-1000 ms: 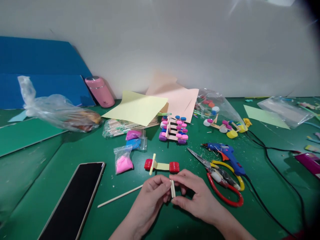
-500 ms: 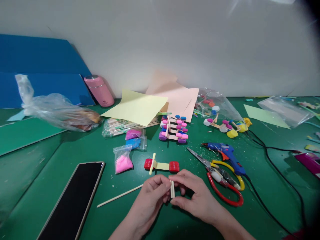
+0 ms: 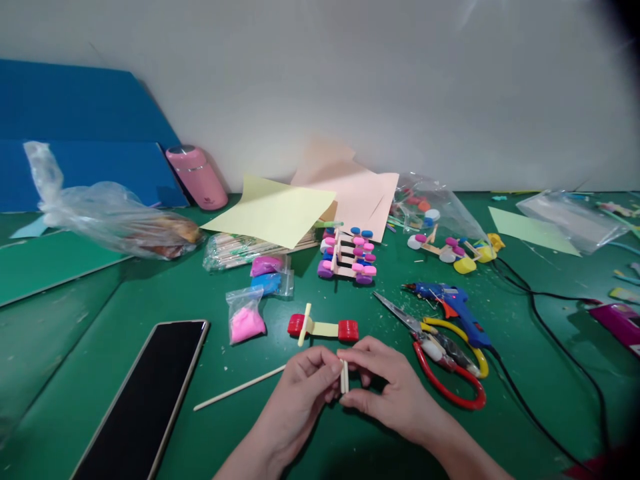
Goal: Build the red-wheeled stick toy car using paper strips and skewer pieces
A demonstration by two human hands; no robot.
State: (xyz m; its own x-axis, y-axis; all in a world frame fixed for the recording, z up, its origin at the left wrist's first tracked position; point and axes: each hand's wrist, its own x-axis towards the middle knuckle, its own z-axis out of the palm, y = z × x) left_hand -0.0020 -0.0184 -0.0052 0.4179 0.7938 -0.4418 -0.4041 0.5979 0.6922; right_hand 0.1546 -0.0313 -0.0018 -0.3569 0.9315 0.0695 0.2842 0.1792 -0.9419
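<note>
Two short pale wooden sticks [image 3: 345, 377] are held side by side, upright, between my hands near the table's front. My left hand [image 3: 307, 383] pinches them from the left with thumb and finger. From the other side my right hand [image 3: 383, 383] grips their top and bottom ends between finger and thumb. Just beyond my fingers lies a small model [image 3: 325, 329] with red wheels, a flat pale stick as its body and a short crosspiece. A longer thin wooden stick [image 3: 239, 388] rests on the table, its right end reaching my left hand.
Scissors [image 3: 425, 347] with red and yellow handles and a blue glue gun [image 3: 453, 307] with a black cord lie at right. A phone [image 3: 145, 400] is at left. Finished wheeled models [image 3: 349, 257], clay packets [image 3: 247, 320] and paper sheets [image 3: 273, 207] sit farther back.
The view has shifted very slightly. My hands keep the same hold on the two short sticks, and nothing else has visibly moved.
</note>
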